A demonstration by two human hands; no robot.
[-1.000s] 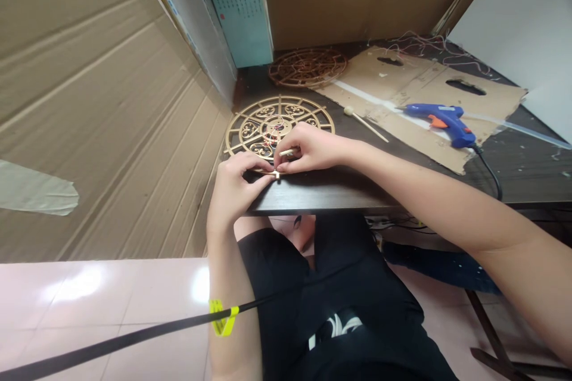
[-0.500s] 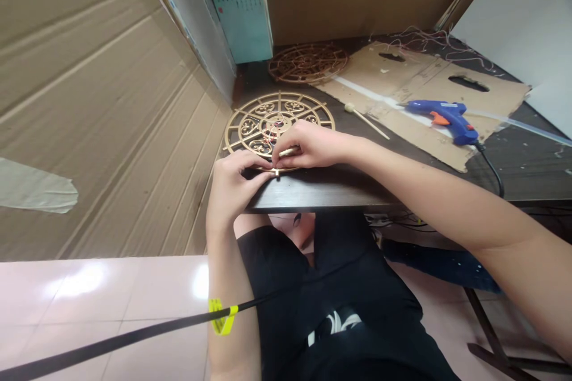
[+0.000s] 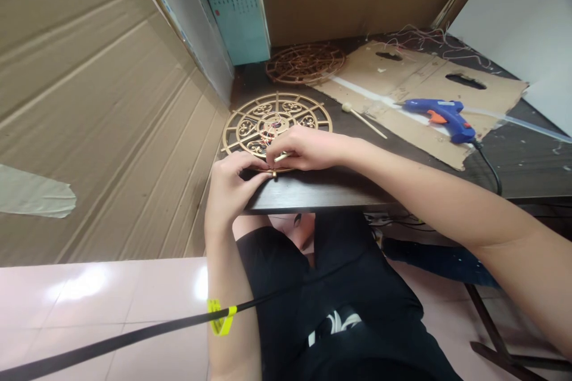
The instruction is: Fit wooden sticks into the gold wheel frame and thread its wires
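A gold round openwork wheel (image 3: 276, 95) lies on the dark table at its front left, thin wires at its hub. With thumb and fingers closed, my left hand (image 3: 232, 184) pinches the wheel's near rim, beside a small gold peg (image 3: 274, 174) that juts from it. My right hand (image 3: 304, 147) is closed around a short pale stick (image 3: 282, 157), its fingertips down at the same part of the rim and nearly touching my left fingers. What lies between the fingertips is hidden.
Behind lies a brown openwork wheel (image 3: 306, 63). A blue glue gun (image 3: 440, 110) rests on a cardboard sheet (image 3: 415, 77), its cord running off the front. A pale stick with a blob end (image 3: 364, 120) lies between. A cardboard wall (image 3: 134, 119) stands left; loose wires (image 3: 420, 36) lie at the back.
My right fingers have shifted slightly left along the rim, and the stick in that hand now sits a little lower and further left. My left hand keeps its pinch. The view has shifted slightly.
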